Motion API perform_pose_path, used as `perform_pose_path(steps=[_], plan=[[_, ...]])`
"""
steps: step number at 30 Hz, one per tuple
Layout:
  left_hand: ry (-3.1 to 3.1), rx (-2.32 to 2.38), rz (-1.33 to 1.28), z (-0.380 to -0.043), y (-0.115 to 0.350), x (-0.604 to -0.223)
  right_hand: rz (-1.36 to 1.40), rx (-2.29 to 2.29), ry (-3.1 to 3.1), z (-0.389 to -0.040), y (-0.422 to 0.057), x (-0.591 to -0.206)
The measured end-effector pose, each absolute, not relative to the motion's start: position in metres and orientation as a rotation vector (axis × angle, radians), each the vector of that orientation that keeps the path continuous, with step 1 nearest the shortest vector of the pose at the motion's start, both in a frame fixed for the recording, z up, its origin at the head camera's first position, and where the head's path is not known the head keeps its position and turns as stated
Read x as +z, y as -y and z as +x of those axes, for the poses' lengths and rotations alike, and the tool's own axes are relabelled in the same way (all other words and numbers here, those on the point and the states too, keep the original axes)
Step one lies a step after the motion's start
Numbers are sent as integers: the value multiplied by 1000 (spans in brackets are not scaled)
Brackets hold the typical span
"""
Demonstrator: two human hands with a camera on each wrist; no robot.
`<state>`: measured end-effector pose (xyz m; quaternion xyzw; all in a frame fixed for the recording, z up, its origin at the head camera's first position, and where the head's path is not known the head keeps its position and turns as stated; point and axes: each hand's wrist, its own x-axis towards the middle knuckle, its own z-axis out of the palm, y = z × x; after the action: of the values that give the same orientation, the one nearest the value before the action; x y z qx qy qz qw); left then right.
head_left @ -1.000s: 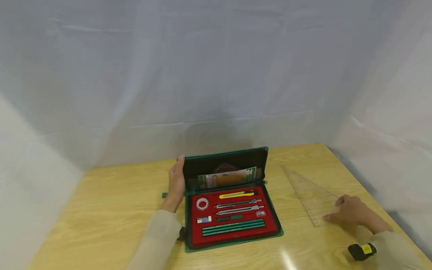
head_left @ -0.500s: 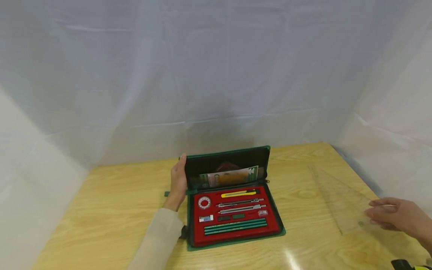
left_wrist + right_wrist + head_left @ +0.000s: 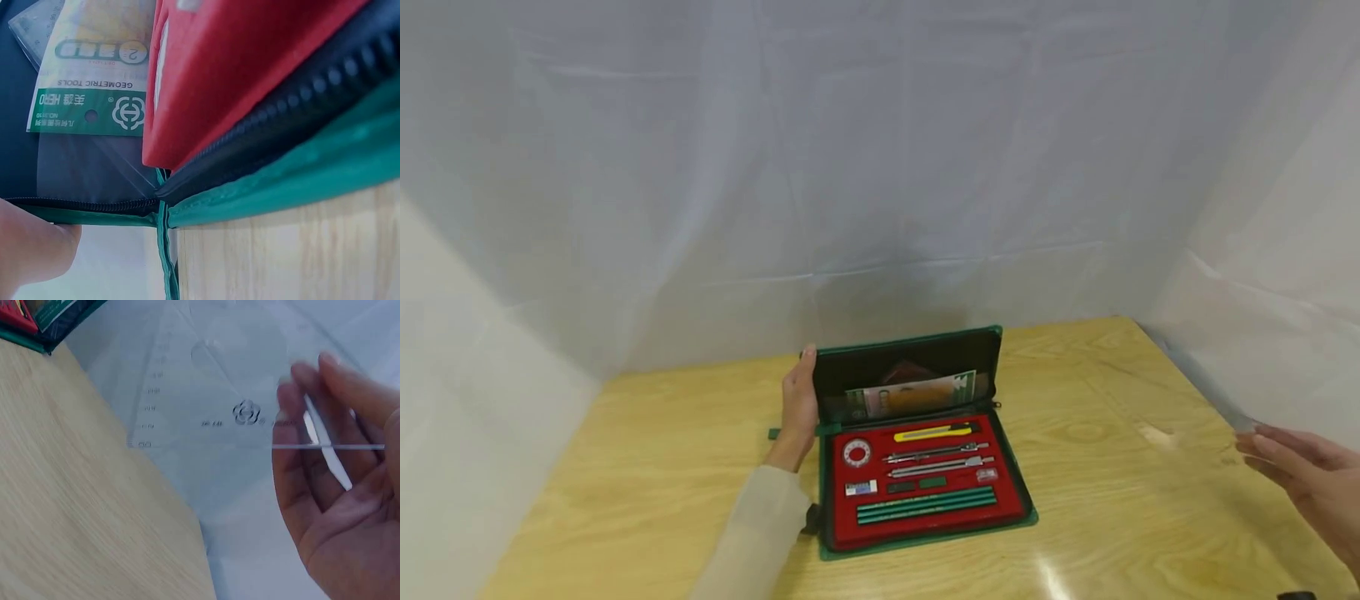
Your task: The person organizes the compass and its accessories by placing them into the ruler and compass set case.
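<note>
My left hand (image 3: 799,402) grips the left edge of the raised lid of a green zip case (image 3: 1026,522). In the left wrist view, the thumb (image 3: 37,247) lies against the lid's zipped edge. Off to the right, my right hand (image 3: 1303,477) pinches a clear plastic set square (image 3: 181,400) between thumb and fingers. The set square is lifted and its outline barely shows in the head view. A printed packet (image 3: 87,87) sits in the lid's clear pocket.
The case's red tray (image 3: 936,530) holds a yellow utility knife (image 3: 932,432), two metal compasses, a white ring, an eraser (image 3: 861,487), a small sharpener and green pencils (image 3: 925,505). White sheeting (image 3: 880,167) surrounds the wooden table (image 3: 685,467) at the back and sides.
My right hand has moved right, sliding the set square away from the case and lifting it. The left hand keeps its hold on the lid.
</note>
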<state>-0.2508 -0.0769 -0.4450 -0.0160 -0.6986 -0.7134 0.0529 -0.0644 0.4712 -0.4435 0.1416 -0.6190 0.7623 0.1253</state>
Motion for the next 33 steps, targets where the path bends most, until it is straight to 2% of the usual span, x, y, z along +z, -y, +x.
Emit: perform_pose_path(steps=[3, 8, 19, 33], plan=[[2112, -2163, -57, -251, 78, -444, 303, 2111, 1926, -70, -454, -439], [2098, -2169, -74, -250, 75, -446, 55, 1660, 2386, -85, -420, -421], [2092, -2198, -64, -248, 65, -447, 125, 1199, 2467, -121, -377, -405], [2067, -2193, -71, -245, 65, -444, 295, 1089, 2368, -157, -333, -382]])
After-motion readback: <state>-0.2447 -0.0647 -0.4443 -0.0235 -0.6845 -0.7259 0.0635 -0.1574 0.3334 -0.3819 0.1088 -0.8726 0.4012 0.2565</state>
